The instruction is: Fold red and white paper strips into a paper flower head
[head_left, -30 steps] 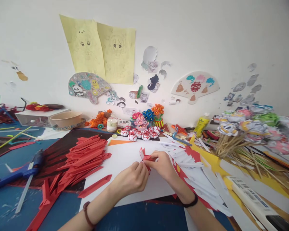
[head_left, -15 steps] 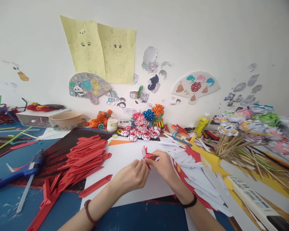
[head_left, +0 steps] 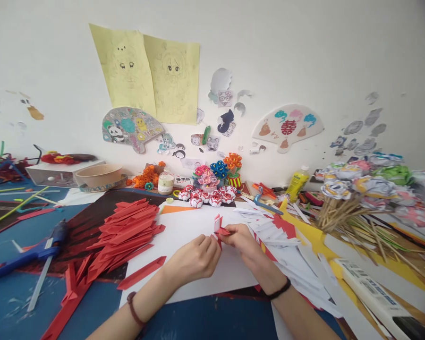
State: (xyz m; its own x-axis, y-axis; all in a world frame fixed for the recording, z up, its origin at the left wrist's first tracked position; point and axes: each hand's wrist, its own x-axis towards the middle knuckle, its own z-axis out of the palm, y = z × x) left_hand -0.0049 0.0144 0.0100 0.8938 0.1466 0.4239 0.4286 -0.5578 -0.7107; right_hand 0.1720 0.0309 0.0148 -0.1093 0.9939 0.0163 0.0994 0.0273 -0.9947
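A small red and white folded paper piece (head_left: 217,225) is held up over the white sheet (head_left: 184,226), between my two hands. My right hand (head_left: 242,241) pinches its red side between thumb and fingers. Curled closed against its lower left edge is my left hand (head_left: 200,257); those fingertips partly hide the paper. To the left lies a heap of folded red paper strips (head_left: 127,231), and a single red strip (head_left: 141,273) rests nearer my left forearm. Folded white paper strips (head_left: 279,250) spread out to the right of my right hand.
A blue glue gun (head_left: 38,255) lies at left. Red and white paper flowers (head_left: 216,198) sit in a row behind the sheet. At right are paper flowers on sticks (head_left: 335,191), a yellow bottle (head_left: 297,184) and a white box (head_left: 378,293).
Both hands and the paper piece have shifted slightly right. The red and white piece stands a bit more upright. My right hand keeps its pinch.
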